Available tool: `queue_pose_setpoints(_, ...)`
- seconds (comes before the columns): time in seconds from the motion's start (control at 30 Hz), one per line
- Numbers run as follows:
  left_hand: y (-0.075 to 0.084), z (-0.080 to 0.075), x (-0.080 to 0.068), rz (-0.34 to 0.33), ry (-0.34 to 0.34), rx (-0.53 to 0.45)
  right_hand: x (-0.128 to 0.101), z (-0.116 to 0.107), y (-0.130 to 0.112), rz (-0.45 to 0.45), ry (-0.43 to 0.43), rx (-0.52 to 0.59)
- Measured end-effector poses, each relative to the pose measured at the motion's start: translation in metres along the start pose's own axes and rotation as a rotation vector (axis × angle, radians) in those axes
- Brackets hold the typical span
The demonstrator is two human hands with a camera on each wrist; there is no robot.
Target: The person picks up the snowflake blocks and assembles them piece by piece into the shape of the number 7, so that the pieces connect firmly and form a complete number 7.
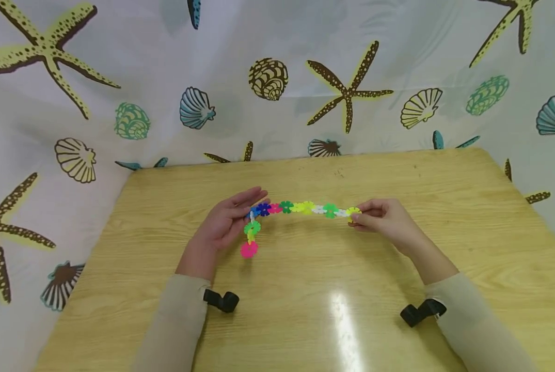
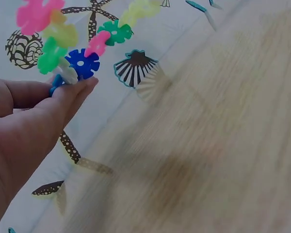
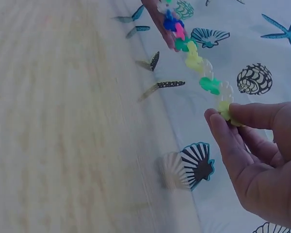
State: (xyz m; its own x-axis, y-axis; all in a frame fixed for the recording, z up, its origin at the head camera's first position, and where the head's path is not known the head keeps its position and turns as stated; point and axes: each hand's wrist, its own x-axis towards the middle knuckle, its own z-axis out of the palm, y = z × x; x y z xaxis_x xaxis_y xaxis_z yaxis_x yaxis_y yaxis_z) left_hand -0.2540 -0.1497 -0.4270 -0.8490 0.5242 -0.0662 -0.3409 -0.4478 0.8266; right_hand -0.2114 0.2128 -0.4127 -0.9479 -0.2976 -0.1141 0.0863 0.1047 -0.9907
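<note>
A chain of colourful plastic snowflake-shaped interlocking discs (image 1: 307,207) stretches between the two hands above the table. My left hand (image 1: 225,219) pinches a blue disc (image 2: 56,83) between thumb and fingers. From that grip a short end hangs down, with a green disc (image 1: 252,228) and a pink disc (image 1: 249,249) at the bottom. At the chain's other end my right hand (image 1: 386,222) pinches a yellow disc (image 3: 224,109) between thumb and fingertips. Pink, green, yellow and white discs run between a dark blue disc (image 2: 82,63) and the right hand.
The wooden table (image 1: 305,289) lies beneath both forearms. A white cloth (image 1: 240,46) printed with starfish and shells hangs behind it and along the left side. A black wrist mount (image 1: 221,300) sits on the left sleeve, another black mount (image 1: 421,312) on the right.
</note>
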Motion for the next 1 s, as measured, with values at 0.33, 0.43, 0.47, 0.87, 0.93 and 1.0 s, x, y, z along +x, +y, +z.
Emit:
queue_pose_setpoints(0.33, -0.007, 0.017, 0.085, -0.023, -0.078, 0.198, -0.053, 0.016, 0.003, 0.074, 0.136, -0.195)
queue_pose_setpoints(0.43, -0.012, 0.025, 0.099, -0.014, -0.087, 0.281, -0.064, 0.024, 0.004, 0.089, 0.153, -0.207)
queue_pose_setpoints(0.47, -0.014, 0.027, 0.104, -0.015, -0.092, 0.308, -0.067, 0.027, 0.004, 0.090, 0.161, -0.209)
queue_pose_setpoints(0.87, -0.045, 0.026, 0.151, -0.155, -0.020, 0.612, -0.076, 0.051, 0.017, 0.105, 0.207, -0.333)
queue_pose_setpoints(0.93, -0.049, 0.032, 0.160, -0.174, -0.036, 0.672, -0.079, 0.052, 0.018, 0.115, 0.208, -0.344)
queue_pose_setpoints(1.0, -0.054, 0.039, 0.170, -0.187, -0.062, 0.739, -0.083, 0.053, 0.019, 0.113, 0.205, -0.367)
